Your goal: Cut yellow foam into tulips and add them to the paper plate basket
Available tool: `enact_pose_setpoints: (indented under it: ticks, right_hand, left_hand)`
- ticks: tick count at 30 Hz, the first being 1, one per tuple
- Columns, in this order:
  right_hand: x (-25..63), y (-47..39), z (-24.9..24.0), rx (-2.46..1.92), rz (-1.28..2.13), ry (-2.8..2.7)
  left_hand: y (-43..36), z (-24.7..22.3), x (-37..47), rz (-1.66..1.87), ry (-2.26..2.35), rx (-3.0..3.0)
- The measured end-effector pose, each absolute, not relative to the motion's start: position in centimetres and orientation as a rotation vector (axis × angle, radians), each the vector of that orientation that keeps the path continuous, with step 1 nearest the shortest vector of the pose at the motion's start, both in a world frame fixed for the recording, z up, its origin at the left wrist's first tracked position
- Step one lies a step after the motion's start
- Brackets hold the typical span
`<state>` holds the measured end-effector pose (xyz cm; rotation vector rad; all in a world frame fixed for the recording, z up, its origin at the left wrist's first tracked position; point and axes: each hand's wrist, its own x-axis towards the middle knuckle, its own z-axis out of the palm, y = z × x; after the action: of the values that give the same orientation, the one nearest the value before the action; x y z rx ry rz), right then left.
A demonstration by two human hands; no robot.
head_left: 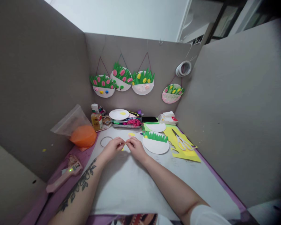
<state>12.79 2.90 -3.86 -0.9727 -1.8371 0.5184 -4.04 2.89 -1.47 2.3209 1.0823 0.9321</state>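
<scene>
My left hand (114,146) and my right hand (135,148) meet over the white table cover (131,187), fingertips pinched close together. Whatever lies between the fingertips is too small to make out. A bit of yellow paper (122,149) shows just below them, and another yellow piece (131,134) lies behind. To the right of my right hand rests a white paper plate (155,146) with a green paper grass fringe (155,136) and a yellow spot at its left end. A thin ring (106,141) lies beyond my left hand.
Scissors (181,142) lie on yellow paper (189,154) at right. A glue gun (64,178) with a lit green light and a bag of orange material (83,136) are at left. A tray (127,125) of craft supplies stands behind; decorated plates (142,86) hang on the grey partition (131,48).
</scene>
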Motion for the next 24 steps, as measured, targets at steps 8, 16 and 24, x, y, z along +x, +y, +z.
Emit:
enact_pose_setpoints:
  ticks: [8, 16, 24]
  right_hand:
    - [12.8, 2.7, -3.8, -0.962, 0.516, -1.836]
    - [12.5, 2.4, -3.7, -0.971, 0.423, -1.834]
    - [14.8, 4.6, -4.2, -1.118, 0.401, -1.654]
  left_hand:
    - [2.7, -1.0, -4.1, 0.901, 1.09, 2.292]
    - [2.3, -0.4, -3.7, 0.918, 1.112, 2.193]
    - [2.0, 0.1, -3.8, 1.036, 1.107, 1.756]
